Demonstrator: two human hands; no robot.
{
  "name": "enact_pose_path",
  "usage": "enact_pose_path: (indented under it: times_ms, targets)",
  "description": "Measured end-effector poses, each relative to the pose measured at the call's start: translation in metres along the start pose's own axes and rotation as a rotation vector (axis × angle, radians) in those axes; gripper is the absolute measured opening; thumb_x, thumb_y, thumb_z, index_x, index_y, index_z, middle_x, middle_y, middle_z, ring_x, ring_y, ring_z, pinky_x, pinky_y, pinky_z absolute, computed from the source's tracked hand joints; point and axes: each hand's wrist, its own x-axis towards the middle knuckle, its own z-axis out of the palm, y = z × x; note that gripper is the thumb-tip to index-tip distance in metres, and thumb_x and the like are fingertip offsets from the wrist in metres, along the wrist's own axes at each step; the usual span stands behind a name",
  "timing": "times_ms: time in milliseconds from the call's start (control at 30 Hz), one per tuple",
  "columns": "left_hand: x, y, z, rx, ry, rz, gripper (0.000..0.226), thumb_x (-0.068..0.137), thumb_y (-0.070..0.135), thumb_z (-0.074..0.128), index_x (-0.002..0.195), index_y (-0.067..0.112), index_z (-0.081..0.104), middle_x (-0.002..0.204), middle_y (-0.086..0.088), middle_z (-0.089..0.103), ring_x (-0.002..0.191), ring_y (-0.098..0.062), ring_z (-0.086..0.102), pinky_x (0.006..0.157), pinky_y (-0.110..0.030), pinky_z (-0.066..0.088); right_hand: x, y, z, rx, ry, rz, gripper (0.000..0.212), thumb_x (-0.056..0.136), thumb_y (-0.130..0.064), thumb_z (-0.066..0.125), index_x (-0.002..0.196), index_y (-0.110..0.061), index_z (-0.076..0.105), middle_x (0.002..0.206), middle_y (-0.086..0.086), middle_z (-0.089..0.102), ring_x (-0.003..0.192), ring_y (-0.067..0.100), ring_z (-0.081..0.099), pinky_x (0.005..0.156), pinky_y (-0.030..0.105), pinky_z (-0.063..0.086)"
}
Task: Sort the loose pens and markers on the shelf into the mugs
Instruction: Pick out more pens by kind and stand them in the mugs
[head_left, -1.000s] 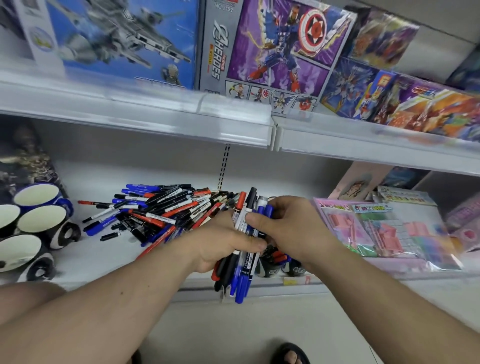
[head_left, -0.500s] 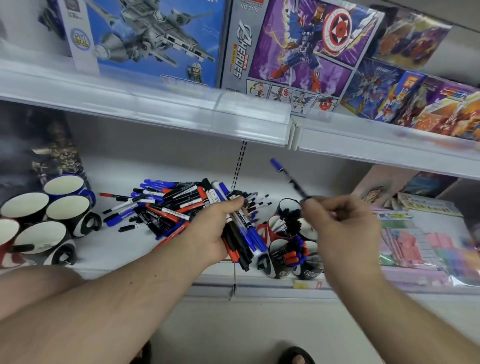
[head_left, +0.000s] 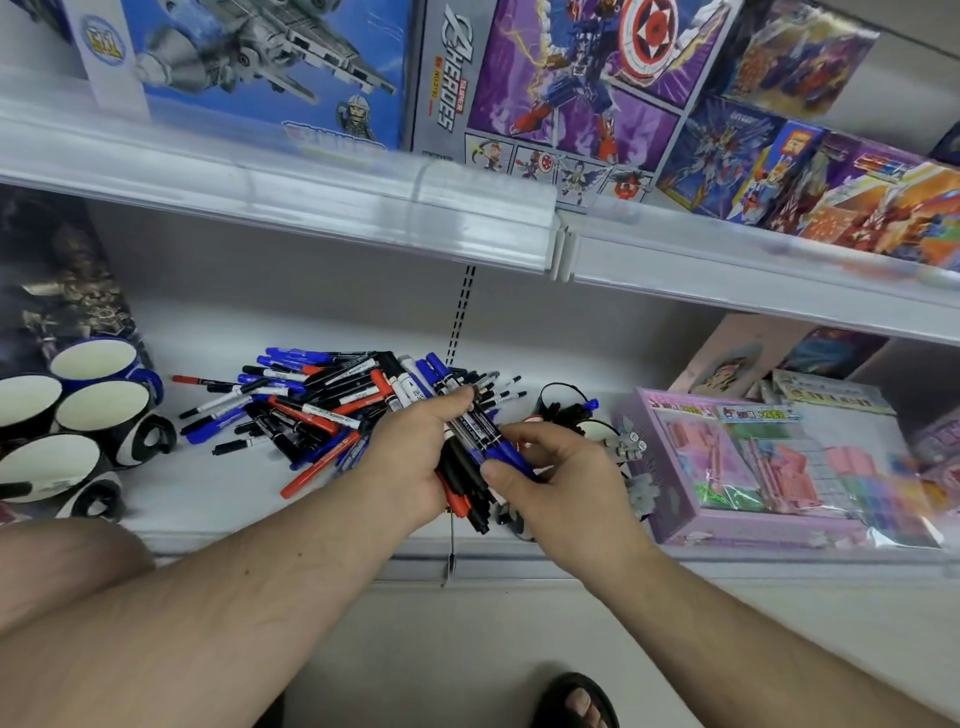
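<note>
A heap of loose blue, black and red pens and markers (head_left: 311, 405) lies on the white shelf (head_left: 218, 499). My left hand (head_left: 415, 457) grips a bundle of pens (head_left: 467, 467) above the shelf's front edge. My right hand (head_left: 556, 478) pinches a blue marker (head_left: 506, 457) at the bundle's right side. Behind my right hand stand mugs with pens in them (head_left: 566, 410), mostly hidden. Several empty mugs (head_left: 98, 410) with white insides stand at the far left.
A pink-purple toy box (head_left: 753, 467) lies on the shelf to the right. An upper shelf rail (head_left: 363, 202) carries toy boxes overhead. A dark figurine (head_left: 67, 280) stands behind the left mugs. A sandalled foot (head_left: 576, 701) shows on the floor below.
My right hand, which held a single blue-capped pen up in the air, has come down to the bundle and now pinches a blue marker there. My left hand keeps the bundle.
</note>
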Motion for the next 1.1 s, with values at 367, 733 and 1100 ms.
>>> enact_pose_path:
  times_ms: [367, 733, 1100]
  targets:
    - [0.009, -0.001, 0.0, 0.06, 0.143, 0.061, 0.027, 0.083, 0.013, 0.077, 0.102, -0.001, 0.065, 0.077, -0.016, 0.068, 0.046, -0.025, 0.065, 0.043, -0.033, 0.052, 0.003, -0.004, 0.002, 0.231, -0.112, 0.194, 0.028, 0.093, -0.009, 0.064, 0.091, -0.037, 0.065, 0.077, 0.0, 0.068, 0.053, 0.012, 0.057, 0.051, 0.023, 0.047]
    - [0.018, 0.001, -0.005, 0.193, 0.165, 0.081, 0.028, 0.082, 0.019, 0.08, 0.099, 0.002, 0.067, 0.076, -0.007, 0.065, 0.047, -0.016, 0.059, 0.039, -0.023, 0.046, 0.02, -0.005, -0.028, 0.003, -0.009, 0.22, 0.021, 0.094, -0.006, 0.062, 0.098, -0.023, 0.073, 0.075, 0.007, 0.065, 0.062, 0.015, 0.052, 0.065, 0.031, 0.048]
    - [0.029, 0.012, -0.014, 0.333, 0.163, 0.076, 0.011, 0.078, -0.002, 0.069, 0.089, 0.0, 0.069, 0.085, -0.015, 0.06, 0.067, -0.025, 0.055, 0.061, -0.033, 0.049, 0.104, 0.064, -0.07, -1.209, -0.32, 0.218, 0.019, 0.094, -0.014, 0.054, 0.094, -0.003, 0.07, 0.083, 0.007, 0.062, 0.078, 0.022, 0.06, 0.066, 0.026, 0.05]
